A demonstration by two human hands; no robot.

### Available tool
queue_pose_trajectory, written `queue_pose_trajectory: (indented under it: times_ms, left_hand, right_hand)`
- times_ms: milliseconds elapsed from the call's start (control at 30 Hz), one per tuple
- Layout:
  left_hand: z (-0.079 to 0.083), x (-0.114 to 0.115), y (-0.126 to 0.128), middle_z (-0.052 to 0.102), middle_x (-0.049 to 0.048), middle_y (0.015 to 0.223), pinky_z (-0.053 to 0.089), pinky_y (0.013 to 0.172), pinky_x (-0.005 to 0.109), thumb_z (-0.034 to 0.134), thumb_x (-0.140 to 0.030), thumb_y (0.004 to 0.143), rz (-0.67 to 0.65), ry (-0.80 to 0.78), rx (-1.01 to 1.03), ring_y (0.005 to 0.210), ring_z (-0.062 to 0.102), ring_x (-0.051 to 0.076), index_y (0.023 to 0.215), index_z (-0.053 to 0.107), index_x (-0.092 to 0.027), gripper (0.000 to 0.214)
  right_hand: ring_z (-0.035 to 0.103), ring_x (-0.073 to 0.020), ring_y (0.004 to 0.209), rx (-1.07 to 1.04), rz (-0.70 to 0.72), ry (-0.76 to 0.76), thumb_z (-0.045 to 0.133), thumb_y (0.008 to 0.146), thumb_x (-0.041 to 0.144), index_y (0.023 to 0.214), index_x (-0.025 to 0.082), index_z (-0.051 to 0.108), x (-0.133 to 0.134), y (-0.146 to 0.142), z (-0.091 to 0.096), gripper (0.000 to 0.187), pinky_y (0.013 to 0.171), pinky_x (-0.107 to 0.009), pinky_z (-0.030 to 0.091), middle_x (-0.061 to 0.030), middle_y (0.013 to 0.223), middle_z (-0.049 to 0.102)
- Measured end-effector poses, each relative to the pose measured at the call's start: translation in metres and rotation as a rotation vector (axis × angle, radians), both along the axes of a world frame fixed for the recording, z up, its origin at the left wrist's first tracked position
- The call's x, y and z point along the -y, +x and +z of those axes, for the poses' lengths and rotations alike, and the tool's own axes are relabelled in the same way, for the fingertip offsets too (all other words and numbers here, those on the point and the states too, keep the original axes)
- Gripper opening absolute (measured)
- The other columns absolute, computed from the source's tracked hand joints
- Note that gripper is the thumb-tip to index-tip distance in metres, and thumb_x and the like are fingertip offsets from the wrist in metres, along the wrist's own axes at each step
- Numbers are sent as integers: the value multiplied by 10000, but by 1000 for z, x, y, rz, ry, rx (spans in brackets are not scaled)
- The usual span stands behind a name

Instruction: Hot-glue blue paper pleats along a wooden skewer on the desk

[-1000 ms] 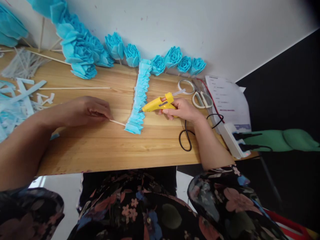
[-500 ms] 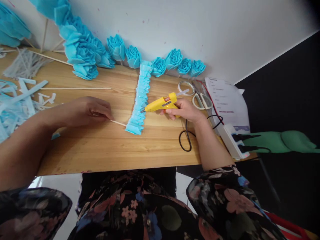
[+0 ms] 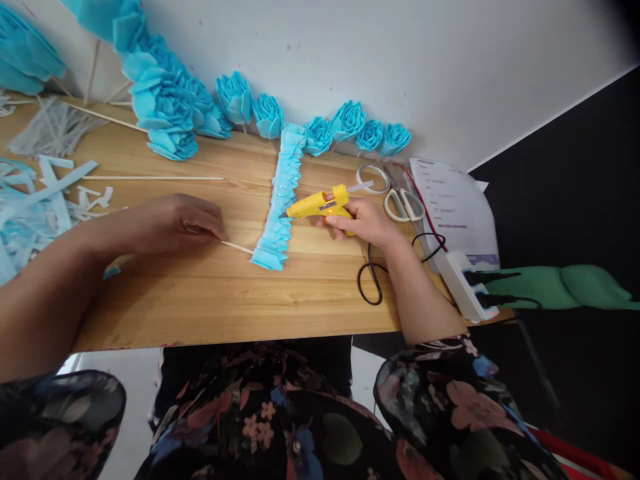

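Observation:
A thin wooden stick (image 3: 237, 247) is pinched in my left hand (image 3: 193, 223), and its far end meets the lower end of a pleated blue paper strip (image 3: 281, 200). The strip lies lengthwise across the wooden table, its folds overlapping, with shiny patches on it. My right hand (image 3: 363, 221) is closed around the handle of a yellow hot glue gun (image 3: 320, 203). The gun's nozzle is at the strip's right side, around its middle. A clear glue stick (image 3: 360, 186) pokes out of the gun's back.
Blue paper roses (image 3: 349, 120) stand along the wall. Right of the gun lie a tape roll (image 3: 373, 179), scissors (image 3: 404, 204), printed papers (image 3: 455, 207) and a white power strip (image 3: 467, 287). To the left are paper scraps (image 3: 30, 213), clear thin sticks (image 3: 55, 127) and another wooden stick (image 3: 155, 178).
The glue gun in my right hand has shifted slightly left and up along the pleated strip. My left hand and the wooden stick stay nearly where they were.

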State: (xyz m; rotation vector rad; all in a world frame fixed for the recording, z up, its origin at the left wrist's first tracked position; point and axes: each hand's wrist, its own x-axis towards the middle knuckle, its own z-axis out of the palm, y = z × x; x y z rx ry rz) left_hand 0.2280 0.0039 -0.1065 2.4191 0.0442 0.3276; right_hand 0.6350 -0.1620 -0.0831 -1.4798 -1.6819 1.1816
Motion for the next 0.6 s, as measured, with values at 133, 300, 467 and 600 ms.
queue_pose_trajectory:
  times_ms: [133, 300, 467, 600]
  left_hand:
    - [-2, -1, -2, 824, 66, 986, 524, 749, 225, 587, -423, 1274, -1, -1, -11, 824, 735, 148, 1096, 912, -223, 421]
    - [1, 0, -1, 829, 55, 991, 522, 738, 217, 589, -412, 1276, -7, 9, 0, 822, 750, 139, 1108, 913, -231, 407]
    - [-1, 0, 0, 824, 54, 970, 525, 735, 226, 584, -397, 1273, -11, 20, 27, 805, 741, 143, 1090, 910, -233, 408]
    - [-1, 0, -1, 825, 47, 985, 518, 734, 216, 593, -374, 1268, -5, 25, 15, 817, 745, 137, 1107, 912, -238, 382]
  right_hand:
    - [599, -143, 609, 16, -3, 6, 827, 1022, 676, 1082, 160, 839, 1, 0, 0, 519, 636, -288, 470, 6, 665, 714]
    - [599, -146, 618, 20, 13, 7, 806, 1035, 670, 1093, 153, 833, -1, 1, -1, 521, 638, -292, 456, 0, 677, 711]
    - [603, -155, 633, 22, 17, 6, 806, 1024, 687, 1098, 143, 828, -2, 1, -2, 549, 636, -297, 449, -5, 677, 708]
    - [587, -145, 613, 6, 17, 6, 807, 1025, 672, 1087, 141, 824, -2, 0, -2, 534, 632, -296, 449, 6, 662, 690]
